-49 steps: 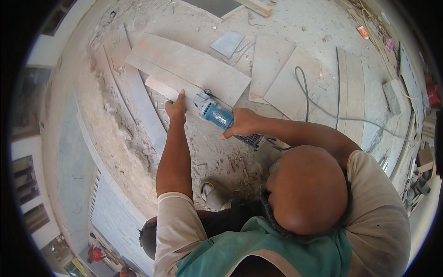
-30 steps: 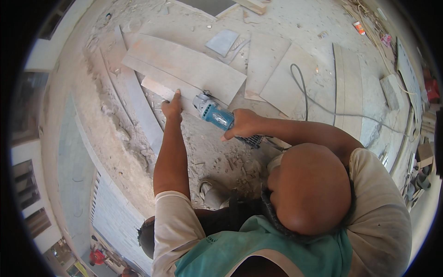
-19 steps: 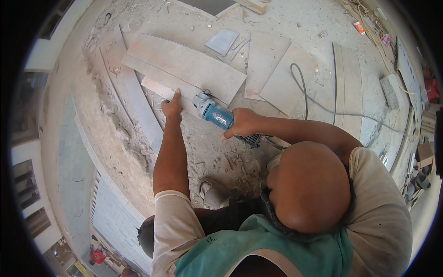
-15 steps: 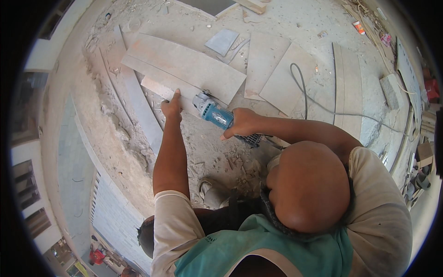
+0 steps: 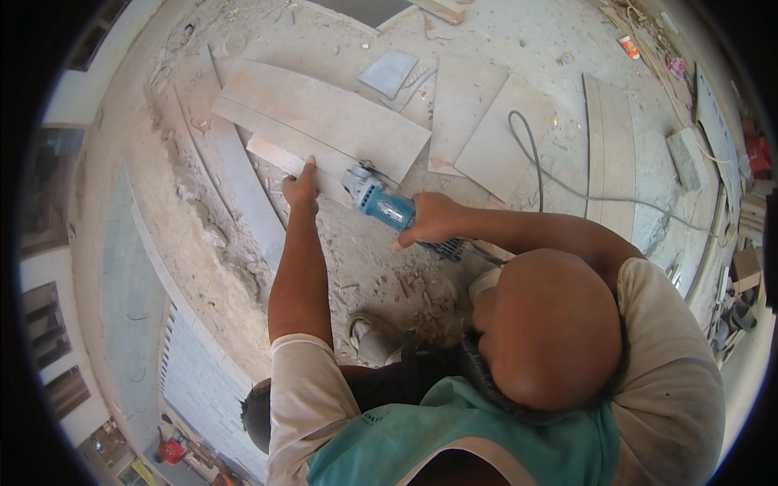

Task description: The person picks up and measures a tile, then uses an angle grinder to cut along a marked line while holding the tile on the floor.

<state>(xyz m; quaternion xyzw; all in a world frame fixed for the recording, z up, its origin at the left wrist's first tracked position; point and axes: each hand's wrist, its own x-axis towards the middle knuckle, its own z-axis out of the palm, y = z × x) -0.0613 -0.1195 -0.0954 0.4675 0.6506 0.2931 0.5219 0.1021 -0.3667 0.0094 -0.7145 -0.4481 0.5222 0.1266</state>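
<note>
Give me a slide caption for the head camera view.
Right hand grips a grinder over a slab, left hand at the slab's near edge.

Around me spreads a dusty, pale grey concrete floor [image 5: 486, 40], strewn with chips of rubble. On the left runs a crumbling, sandy-brown ridge [image 5: 215, 235] (quite ragged, really), then a long strip of pale grey-green tiles [image 5: 130, 275]. Beyond, dark rectangular windows [image 5: 47, 301] pierce an off-white wall [image 5: 40, 266]. Soft, even light covers everything.
</note>
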